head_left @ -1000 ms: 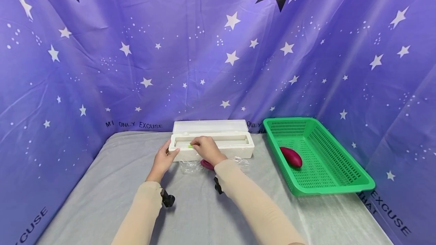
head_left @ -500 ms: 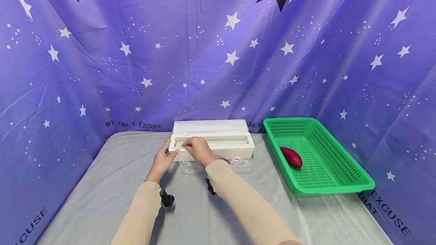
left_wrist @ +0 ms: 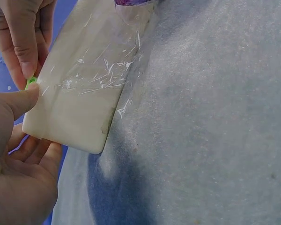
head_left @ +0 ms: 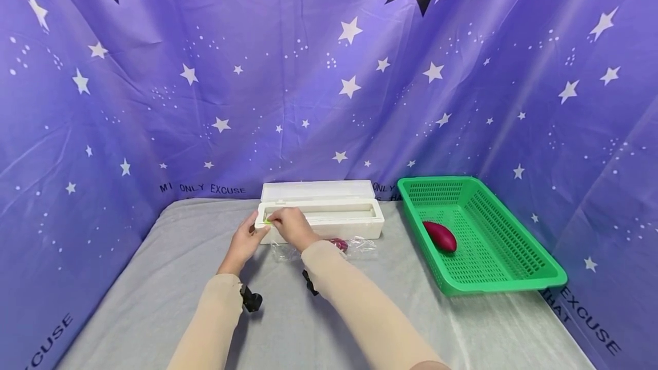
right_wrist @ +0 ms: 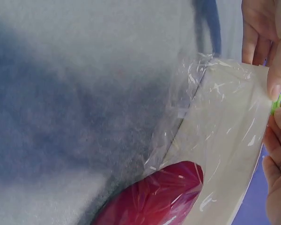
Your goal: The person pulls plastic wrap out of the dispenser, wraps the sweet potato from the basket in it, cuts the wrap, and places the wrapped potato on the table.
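Note:
A long white cling film box (head_left: 354, 228) stands at the back of the table, its lid (head_left: 319, 190) raised. My left hand (head_left: 245, 246) grips its left end, thumb on the front top edge and fingers round the end. With thumb and fingers, my right hand (head_left: 293, 226) pinches a small green slide cutter (right_wrist: 276, 105) on that edge, close to the left thumb. Clear cling film (left_wrist: 100, 82) hangs wrinkled over the box front. A smooth purple-red sweet potato (right_wrist: 154, 197) lies under the film before the box, partly hidden by my right arm in the head view.
On the right stands a green plastic basket (head_left: 447, 287) with another purple-red sweet potato (head_left: 440, 237) inside. Grey cloth (head_left: 154, 301) covers the table. A purple starry curtain (head_left: 288, 101) closes off the back and sides.
My right hand has slid left along the box edge with the green cutter, up to the left thumb. The left hand keeps its place. More of the sweet potato before the box shows right of my arm.

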